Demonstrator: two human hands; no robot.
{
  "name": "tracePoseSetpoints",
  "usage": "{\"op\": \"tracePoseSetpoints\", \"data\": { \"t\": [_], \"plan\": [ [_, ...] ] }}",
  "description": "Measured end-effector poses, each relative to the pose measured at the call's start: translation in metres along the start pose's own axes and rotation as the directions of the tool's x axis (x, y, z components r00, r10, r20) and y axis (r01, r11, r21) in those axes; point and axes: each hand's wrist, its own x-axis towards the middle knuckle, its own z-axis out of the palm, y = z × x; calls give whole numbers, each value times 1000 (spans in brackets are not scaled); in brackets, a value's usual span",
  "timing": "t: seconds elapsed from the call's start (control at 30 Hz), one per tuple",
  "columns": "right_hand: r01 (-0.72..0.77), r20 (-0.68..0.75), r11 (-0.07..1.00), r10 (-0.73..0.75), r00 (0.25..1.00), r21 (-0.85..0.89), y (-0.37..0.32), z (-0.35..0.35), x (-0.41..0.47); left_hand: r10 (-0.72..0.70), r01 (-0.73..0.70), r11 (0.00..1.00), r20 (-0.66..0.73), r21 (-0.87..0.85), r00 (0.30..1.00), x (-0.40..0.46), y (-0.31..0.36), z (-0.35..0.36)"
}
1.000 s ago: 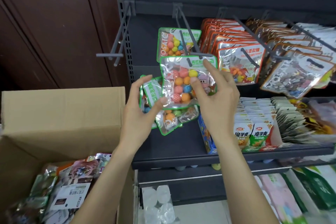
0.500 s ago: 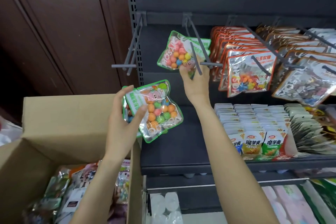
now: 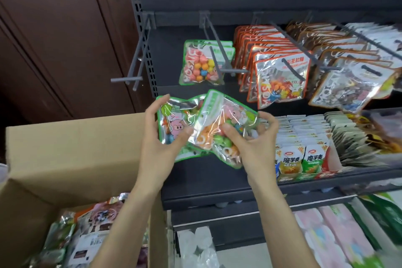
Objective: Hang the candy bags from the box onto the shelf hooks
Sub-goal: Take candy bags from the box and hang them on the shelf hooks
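we've got a small stack of green-edged candy bags (image 3: 208, 128) in front of the shelf, below the hook (image 3: 217, 59) that already carries a few bags of the same kind (image 3: 203, 63). left hand (image 3: 159, 137) grips the stack's left side, thumb on the front, fingers curled over the top edge. right hand (image 3: 252, 137) pinches the front bag, thumb pressed on its face, fingers round the right edge.

handling, our read: light, soft film pouches, glossy so likely slippery, loose round candy inside will shift and sag the bag. best hold looks like the flat white header strip up top, near the hang hole, not the lumpy belly.

looks: clear crinkly film, green border, pig cartoon print, orange, green and pink balls inside. the box (image 3: 65, 148) sits lower left, more mixed bags in it. orange-edged bags (image 3: 280, 78) fill the next hook to the right.
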Motion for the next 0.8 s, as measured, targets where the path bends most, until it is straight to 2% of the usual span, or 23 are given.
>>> {"op": "tracePoseSetpoints", "data": {
  "t": [0.07, 0.2, 0.3, 0.4, 0.47, 0.53, 0.63, 0.8],
  "plan": [
    [-1, -90, 991, 13, 996, 131, -1, -6, -2, 19, -19, 1000, -4, 18, 1000, -3, 1, 4],
    [104, -201, 989, -81, 976, 107, -9, -10, -8, 83, -82, 985, -5, 154, 997, -8, 5, 10],
    [179, -301, 954, -102, 948, 240, -17, -4, -13, 62, -72, 985, 71, 155, 996, -9, 13, 17],
    [193, -305, 938, -101, 947, 287, -20, 8, -16, 50, -63, 993, 122, 104, 991, -13, 21, 31],
    [177, -284, 944, -96, 954, 277, -19, 14, -16, 106, -116, 982, 75, 151, 992, -11, 20, 37],
    [178, -267, 957, -114, 957, 228, -18, 14, -12, 162, -161, 968, 9, 191, 987, -5, 19, 37],
    [203, -239, 978, -208, 948, -46, -12, 4, -3, 205, -199, 959, -6, 202, 979, 4, 20, 33],
    [323, -36, 890, -352, 935, -321, -9, -5, 5, 241, -237, 946, 10, 224, 971, 8, 20, 29]
  ]
}}
